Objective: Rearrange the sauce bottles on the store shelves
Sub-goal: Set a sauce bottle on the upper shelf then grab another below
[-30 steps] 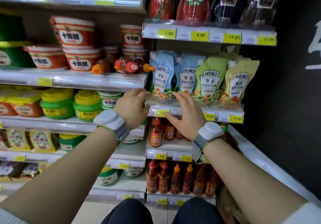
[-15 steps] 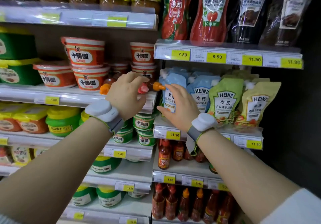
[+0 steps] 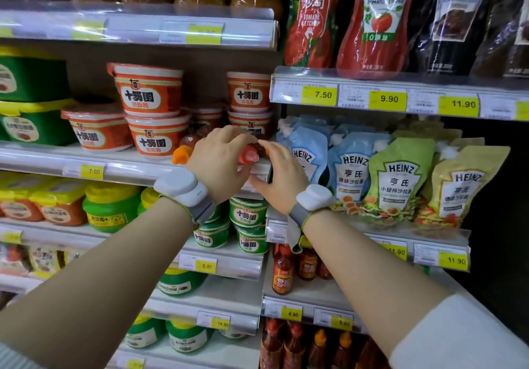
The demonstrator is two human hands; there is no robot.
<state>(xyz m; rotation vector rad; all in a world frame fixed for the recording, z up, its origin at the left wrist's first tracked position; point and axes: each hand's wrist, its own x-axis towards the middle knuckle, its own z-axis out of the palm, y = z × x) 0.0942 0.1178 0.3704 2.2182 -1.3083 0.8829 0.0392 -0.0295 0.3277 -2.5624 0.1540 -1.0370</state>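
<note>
Both hands [image 3: 220, 165] around red-capped bottle [image 3: 251, 155]

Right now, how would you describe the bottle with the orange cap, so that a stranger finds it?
Find the shelf of red tubs. At its front edge a bottle lies on its side, left of the left hand. Only its cap is orange.

I see bright, even light on the shelves, glare on the upper shelf strip [image 3: 137, 25], dark right edge, wide-angle bowing.
</note>
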